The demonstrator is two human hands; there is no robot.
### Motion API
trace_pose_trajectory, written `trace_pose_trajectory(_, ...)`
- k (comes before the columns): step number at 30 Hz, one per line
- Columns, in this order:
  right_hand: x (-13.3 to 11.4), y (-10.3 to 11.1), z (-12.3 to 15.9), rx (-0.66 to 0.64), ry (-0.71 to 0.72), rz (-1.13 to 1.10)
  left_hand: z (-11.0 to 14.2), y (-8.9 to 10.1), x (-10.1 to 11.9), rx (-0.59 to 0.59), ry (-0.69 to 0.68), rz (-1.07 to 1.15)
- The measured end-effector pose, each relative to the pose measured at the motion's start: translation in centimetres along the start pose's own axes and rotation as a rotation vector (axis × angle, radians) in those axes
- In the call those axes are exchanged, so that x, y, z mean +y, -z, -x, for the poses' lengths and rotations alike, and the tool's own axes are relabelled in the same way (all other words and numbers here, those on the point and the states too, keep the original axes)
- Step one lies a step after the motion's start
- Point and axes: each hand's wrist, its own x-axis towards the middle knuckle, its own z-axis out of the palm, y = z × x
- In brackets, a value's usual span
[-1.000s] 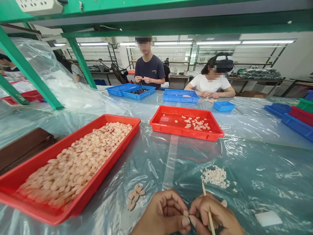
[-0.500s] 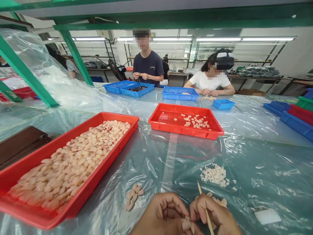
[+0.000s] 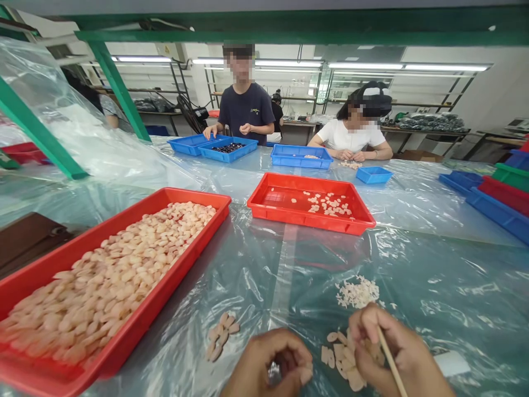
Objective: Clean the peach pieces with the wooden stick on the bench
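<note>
My left hand is curled closed at the bottom edge, and what its fingers pinch is too small to make out. My right hand is closed around a thin wooden stick, with a few flat beige pieces lying just to its left. A small pile of tiny white bits lies beyond the right hand. A cluster of beige pieces sits left of my left hand. The long red tray at left is full of beige pieces.
A second red tray with few pieces stands mid-table. Blue trays lie at the far side, where two people stand or sit working. Stacked trays sit at the right. Clear plastic sheet covers the table. A white square lies right.
My hands have drawn apart; before, their fingertips met on one small piece. The right hand shifted right and up with the stick. The camera tilted slightly.
</note>
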Motion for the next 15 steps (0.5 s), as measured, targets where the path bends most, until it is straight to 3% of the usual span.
trace_pose_trajectory(3, 0.8, 2.3, -1.4, 0.139, 0.044, 0.430, 0.1, -0.3, 0.1, -0.114, -0.149, -0.309)
trace_pose_trajectory(5, 1.4, 3.6, -2.1, 0.157, 0.055, 0.682, 0.1, -0.4, 0.1, -0.151, -0.182, -0.388)
trace_pose_trajectory(7, 1.8, 4.6, -2.4, 0.156, 0.055, 0.793, 0.1, -0.6, 0.0, -0.158, -0.175, -0.455)
trace_pose_trajectory(11, 1.1, 4.8, -1.5, 0.152, 0.080, 0.762, 0.1, -0.6, -0.1, -0.160, -0.188, -0.600)
trace_pose_trajectory(15, -0.9, 2.6, 0.4, 0.031, 0.142, 0.527, 0.1, -0.6, 0.0, -0.172, -0.190, -0.659)
